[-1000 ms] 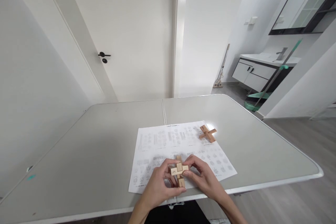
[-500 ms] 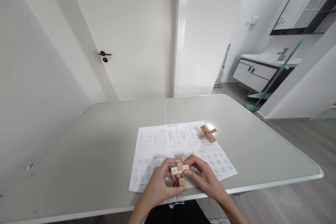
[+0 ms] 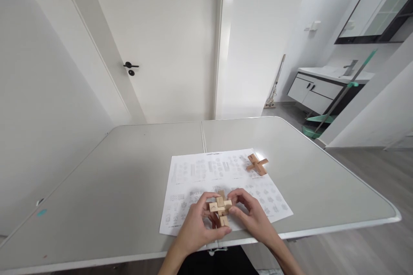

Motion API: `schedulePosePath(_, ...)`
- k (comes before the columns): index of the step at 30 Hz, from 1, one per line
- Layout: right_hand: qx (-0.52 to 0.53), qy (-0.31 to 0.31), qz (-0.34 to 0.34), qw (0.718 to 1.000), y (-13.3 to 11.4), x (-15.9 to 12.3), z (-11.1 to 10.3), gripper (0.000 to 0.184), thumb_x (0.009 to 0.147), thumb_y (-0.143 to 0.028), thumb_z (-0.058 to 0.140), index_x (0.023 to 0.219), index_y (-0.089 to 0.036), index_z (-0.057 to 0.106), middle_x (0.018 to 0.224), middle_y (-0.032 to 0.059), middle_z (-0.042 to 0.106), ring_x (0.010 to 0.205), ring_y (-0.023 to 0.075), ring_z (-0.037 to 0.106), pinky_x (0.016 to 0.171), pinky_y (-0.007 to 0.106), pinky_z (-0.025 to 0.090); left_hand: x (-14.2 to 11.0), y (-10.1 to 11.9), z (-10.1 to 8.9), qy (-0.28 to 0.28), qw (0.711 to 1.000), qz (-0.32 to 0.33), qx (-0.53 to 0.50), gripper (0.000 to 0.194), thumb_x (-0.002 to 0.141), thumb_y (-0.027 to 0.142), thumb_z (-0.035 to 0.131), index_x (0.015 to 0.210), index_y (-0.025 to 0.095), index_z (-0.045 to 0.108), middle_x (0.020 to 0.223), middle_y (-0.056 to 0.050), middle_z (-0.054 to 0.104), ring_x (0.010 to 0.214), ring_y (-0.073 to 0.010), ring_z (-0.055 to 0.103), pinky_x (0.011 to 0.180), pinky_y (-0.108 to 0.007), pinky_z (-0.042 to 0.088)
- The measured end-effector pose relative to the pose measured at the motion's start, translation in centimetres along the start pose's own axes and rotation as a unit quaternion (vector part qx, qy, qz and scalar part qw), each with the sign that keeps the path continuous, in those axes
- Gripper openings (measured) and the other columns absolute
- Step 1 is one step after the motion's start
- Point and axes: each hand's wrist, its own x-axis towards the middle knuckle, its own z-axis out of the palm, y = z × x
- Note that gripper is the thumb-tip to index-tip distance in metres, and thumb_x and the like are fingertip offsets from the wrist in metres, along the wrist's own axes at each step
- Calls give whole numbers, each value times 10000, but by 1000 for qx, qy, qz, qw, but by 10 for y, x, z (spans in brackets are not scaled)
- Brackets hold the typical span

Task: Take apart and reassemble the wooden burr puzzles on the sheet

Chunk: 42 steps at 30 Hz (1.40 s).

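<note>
A light wooden interlocking puzzle is held just above the near part of a printed instruction sheet. My left hand grips it from the left, thumb and fingers curled round its crossed bars. My right hand pinches its right-hand bar with thumb and fingertips. A second, smaller cross of wooden pieces lies alone on the sheet's far right corner, well beyond both hands.
The sheet rests on a grey folding table with a seam down its middle and a rounded right corner. Behind stand a white door with a black handle, and a washbasin cabinet with a green mop leaning by it.
Both hands and the puzzle have stayed in place, with only small finger shifts on the bars. The view has drifted slightly.
</note>
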Motion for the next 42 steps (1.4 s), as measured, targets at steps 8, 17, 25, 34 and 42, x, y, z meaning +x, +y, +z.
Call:
schedulePosePath(8,-154,98,5,983,10,2,5,271,975,-501,568,1014,-239,620,828,44,623,756,232,579,701,352,473,6,-7,-1,124,991,-14,-41,561,774,368,784,1253,254,515,842,13,709,698,-166,670,706,-306,538)
schedulePosePath(17,-299,67,3,952,13,8,15,353,961,-487,588,1218,-246,619,837,51,626,788,260,611,749,400,489,7,-7,-3,119,992,-16,-46,556,786,415,774,1258,251,531,800,26,670,674,-153,617,704,-302,507)
schedulePosePath(25,-334,38,56,940,-1,27,20,71,903,-312,591,908,-245,613,648,1,675,539,199,598,523,295,334,6,-2,-2,112,993,-20,-24,541,796,354,760,1266,242,516,800,20,682,676,-154,607,691,-301,498)
schedulePosePath(34,-174,13,69,982,-16,24,-1,319,944,-362,564,1222,-225,640,895,30,711,715,192,655,640,298,513,6,-2,-1,125,992,-20,-21,556,799,398,753,1274,237,513,796,19,702,676,-164,628,691,-310,518)
schedulePosePath(42,-170,66,26,983,-31,14,0,234,1022,-407,452,962,-241,606,927,44,674,795,208,669,660,309,518,4,-2,-1,140,990,-16,1,576,801,386,754,1296,234,501,712,35,690,637,-167,617,672,-312,515)
